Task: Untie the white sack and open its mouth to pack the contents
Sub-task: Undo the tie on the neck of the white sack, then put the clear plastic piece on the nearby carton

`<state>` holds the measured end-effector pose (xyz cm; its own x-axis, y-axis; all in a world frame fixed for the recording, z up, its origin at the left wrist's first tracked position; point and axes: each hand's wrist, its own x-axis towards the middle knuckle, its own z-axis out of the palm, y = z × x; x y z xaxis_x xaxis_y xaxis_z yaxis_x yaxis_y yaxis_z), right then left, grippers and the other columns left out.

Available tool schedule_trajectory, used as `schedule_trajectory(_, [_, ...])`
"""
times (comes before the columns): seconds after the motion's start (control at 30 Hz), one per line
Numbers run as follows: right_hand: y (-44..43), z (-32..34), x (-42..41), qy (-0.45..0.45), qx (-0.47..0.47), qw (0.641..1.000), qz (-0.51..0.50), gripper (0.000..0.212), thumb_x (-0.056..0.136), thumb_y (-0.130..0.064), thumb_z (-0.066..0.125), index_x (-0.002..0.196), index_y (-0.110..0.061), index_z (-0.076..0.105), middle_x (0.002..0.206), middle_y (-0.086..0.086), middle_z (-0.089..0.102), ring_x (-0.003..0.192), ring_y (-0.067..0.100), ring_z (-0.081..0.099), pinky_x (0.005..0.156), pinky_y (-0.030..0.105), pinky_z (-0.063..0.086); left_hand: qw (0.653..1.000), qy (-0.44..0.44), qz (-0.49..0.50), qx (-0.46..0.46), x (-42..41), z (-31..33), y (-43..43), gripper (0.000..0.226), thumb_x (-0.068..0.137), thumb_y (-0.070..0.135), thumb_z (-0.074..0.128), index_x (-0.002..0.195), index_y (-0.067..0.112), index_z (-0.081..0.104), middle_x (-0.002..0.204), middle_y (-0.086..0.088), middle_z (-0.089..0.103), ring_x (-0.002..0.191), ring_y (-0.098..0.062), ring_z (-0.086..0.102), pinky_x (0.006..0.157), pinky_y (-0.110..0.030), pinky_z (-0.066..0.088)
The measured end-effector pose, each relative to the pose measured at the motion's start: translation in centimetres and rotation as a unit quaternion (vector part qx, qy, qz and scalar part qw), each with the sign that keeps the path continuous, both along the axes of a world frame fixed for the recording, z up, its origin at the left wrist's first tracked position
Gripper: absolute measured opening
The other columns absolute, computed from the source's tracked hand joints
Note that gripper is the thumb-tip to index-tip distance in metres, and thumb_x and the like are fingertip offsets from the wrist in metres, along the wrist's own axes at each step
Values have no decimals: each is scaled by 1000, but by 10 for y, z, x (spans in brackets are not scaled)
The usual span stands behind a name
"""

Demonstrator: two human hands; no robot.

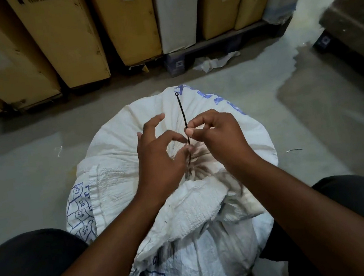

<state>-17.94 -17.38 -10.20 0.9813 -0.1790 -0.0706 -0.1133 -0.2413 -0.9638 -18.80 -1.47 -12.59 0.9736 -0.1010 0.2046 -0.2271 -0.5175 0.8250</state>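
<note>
White sack [120, 169] lies under both hands; right hand [220, 137] pinches black cable tie [182, 112], left hand [160, 154] loosely spread beside it.

The sack [120, 169] under my hands is woven plastic cloth, white, crinkled and matt, with blue print. The tie [182, 112] I pinch is thin black plastic, ridged along its length. The floor [29, 162] is smooth grey concrete, faintly shiny. The boxes [66, 37] are plain brown cardboard, matt.
</note>
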Motion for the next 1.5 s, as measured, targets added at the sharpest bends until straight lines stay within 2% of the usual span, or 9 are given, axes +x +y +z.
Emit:
schedule_trajectory(0.17, [-11, 38, -17, -22, 70, 997, -10, 6, 83, -8, 79, 80, -14, 79, 81, -4, 74, 75, 9, 62, 83, 35, 53, 999, -28, -8, -26, -8, 31, -12, 9, 84, 20, 83, 81, 26, 76, 144, 11, 51, 139, -2, 41, 119, -58, 30])
schedule_trajectory(0.3, [-30, 69, -44, -54, 20, 998, -18, 8, 84, -7, 78, 81, -15, 79, 74, -9, 74, 68, 4, 62, 74, 38, 53, 998, -57, -36, -17, -14, 71, -30, 8, 87, 29, 81, 81, 26, 76, 141, 12, 51, 139, -6, 42, 120, -56, 30])
schedule_trajectory(0.43, [-67, 110, -86, -73, -21, 995, -57, 4, 84, -12, 79, 81, -9, 79, 80, 10, 76, 74, 30, 67, 82, 48, 57, 986, -115, -117, -12, -29, 118, -64, 10, 86, 32, 81, 79, 27, 75, 144, 11, 52, 135, 11, 34, 116, -25, 29])
schedule_trajectory(0.57, [-115, 161, -136, -98, -80, 987, -102, 13, 87, -12, 77, 74, -16, 75, 68, 5, 70, 63, 11, 58, 63, 32, 46, 967, -159, -198, -2, -55, 162, -115, 5, 84, 24, 83, 85, 21, 79, 143, -2, 55, 140, -16, 44, 111, -55, 42])
schedule_trajectory(0.73, [-180, 211, -208, -125, -89, 974, -167, 11, 87, -8, 75, 76, -6, 73, 79, 25, 70, 67, 30, 61, 67, 43, 49, 935, -208, -286, -17, -103, 213, -191, 12, 84, 29, 82, 92, 20, 81, 148, -2, 54, 143, -17, 43, 116, -49, 37])
schedule_trajectory(0.9, [-254, 239, -292, -153, -75, 944, -281, 14, 82, -7, 76, 70, -13, 71, 68, 3, 67, 62, 11, 57, 61, 24, 44, 885, -263, -383, 14, -155, 228, -271, 30, 87, 45, 78, 114, 31, 77, 165, 0, 36, 155, -23, 25, 124, -60, 20])
schedule_trajectory(1.13, [-342, 210, -387, -118, -58, 862, -489, 11, 79, -13, 74, 88, -9, 79, 92, 3, 78, 76, 4, 72, 66, 20, 50, 842, -286, -449, 88, -206, 210, -353, 62, 91, 65, 54, 145, 35, 58, 173, 5, 11, 159, -18, 8, 128, -51, 0])
schedule_trajectory(1.33, [-379, 151, -407, -28, -8, 833, -553, 18, 83, -15, 74, 99, -12, 79, 90, -8, 69, 84, 7, 58, 64, 29, 38, 805, -320, -467, 178, -215, 181, -390, 82, 90, 76, 39, 160, 34, 33, 174, 4, -6, 160, -19, -2, 128, -52, -1])
schedule_trajectory(1.5, [-399, 119, -397, 14, -4, 824, -567, 28, 77, -15, 80, 104, -7, 78, 101, 4, 73, 88, 16, 64, 66, 27, 42, 790, -322, -473, 222, -213, 164, -410, 92, 87, 83, 31, 164, 35, 17, 173, 4, -14, 160, -19, -8, 128, -53, -3])
